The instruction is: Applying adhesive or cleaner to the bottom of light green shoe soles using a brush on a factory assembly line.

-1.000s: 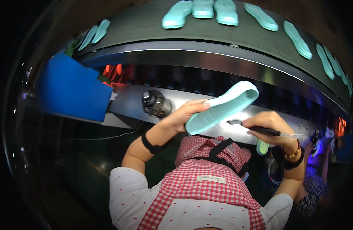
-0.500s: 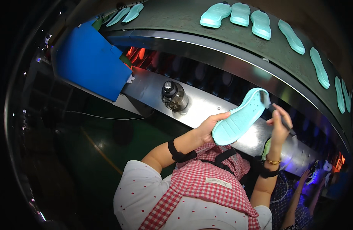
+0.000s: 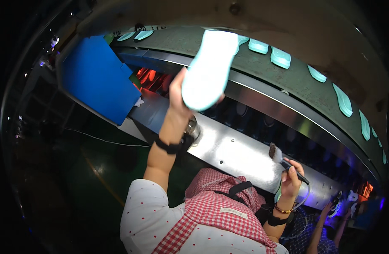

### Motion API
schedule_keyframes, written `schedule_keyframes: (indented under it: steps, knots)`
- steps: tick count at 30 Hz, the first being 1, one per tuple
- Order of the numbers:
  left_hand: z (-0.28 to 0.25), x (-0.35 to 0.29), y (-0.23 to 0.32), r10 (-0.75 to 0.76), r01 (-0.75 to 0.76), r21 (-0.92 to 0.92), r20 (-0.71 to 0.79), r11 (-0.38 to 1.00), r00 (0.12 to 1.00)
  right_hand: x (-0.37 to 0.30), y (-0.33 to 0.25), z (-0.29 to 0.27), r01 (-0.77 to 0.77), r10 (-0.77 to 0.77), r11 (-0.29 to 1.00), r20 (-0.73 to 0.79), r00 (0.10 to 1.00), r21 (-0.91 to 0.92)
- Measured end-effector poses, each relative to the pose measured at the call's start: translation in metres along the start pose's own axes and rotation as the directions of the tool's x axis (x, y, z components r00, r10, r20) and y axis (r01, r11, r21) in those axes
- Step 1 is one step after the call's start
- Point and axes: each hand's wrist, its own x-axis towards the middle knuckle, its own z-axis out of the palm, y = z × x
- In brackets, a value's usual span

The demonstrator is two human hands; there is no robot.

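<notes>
My left hand (image 3: 178, 95) grips a pale turquoise shoe sole (image 3: 208, 72) by its near end. The sole is raised in front of the conveyor belt, its bright face washed out by the light. Lower down on the right, my right hand (image 3: 292, 178) holds a brush (image 3: 290, 167) by its dark handle. The brush's bristles point up and to the left, apart from the sole, over the steel ledge (image 3: 228, 156). Behind my left wrist stands a dark clear bottle (image 3: 193, 129), mostly hidden.
Several turquoise soles (image 3: 280, 57) lie along the dark green conveyor belt (image 3: 182, 46). A blue panel (image 3: 95, 80) stands at left, with a red glow beside it. Below the belt is a dark rack of shoes. At lower right, another person's arms (image 3: 323, 220) work nearby.
My left hand has lifted the sole up and to the left, toward the belt. The brush in my right hand has come off the sole and moved lower.
</notes>
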Motion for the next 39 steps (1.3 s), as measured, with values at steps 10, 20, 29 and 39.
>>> schedule_keyframes:
  steps: [10, 20, 29, 39]
  knots:
    - [-0.04, 0.147, 0.017, 0.321, 0.049, 0.885, -0.22, 0.463, 0.921, -0.013, 0.008, -0.004, -0.043, 0.047, 0.999, -0.16, 0.986, 0.029]
    - [0.003, 0.21, -0.025, -0.4, 0.002, 0.946, -0.14, -0.326, 0.906, -0.011, 0.01, -0.017, -0.078, 0.105, 0.99, -0.247, 0.963, 0.114]
    - [0.015, 0.235, -0.059, -0.304, 0.018, 0.923, -0.145, -0.385, 0.941, -0.021, 0.017, -0.03, -0.054, 0.104, 0.986, -0.329, 0.939, 0.156]
    - [0.087, 0.27, -0.172, -0.425, -0.133, 0.946, -0.005, -0.295, 0.905, -0.029, 0.022, -0.057, -0.032, 0.088, 0.985, -0.336, 0.938, 0.17]
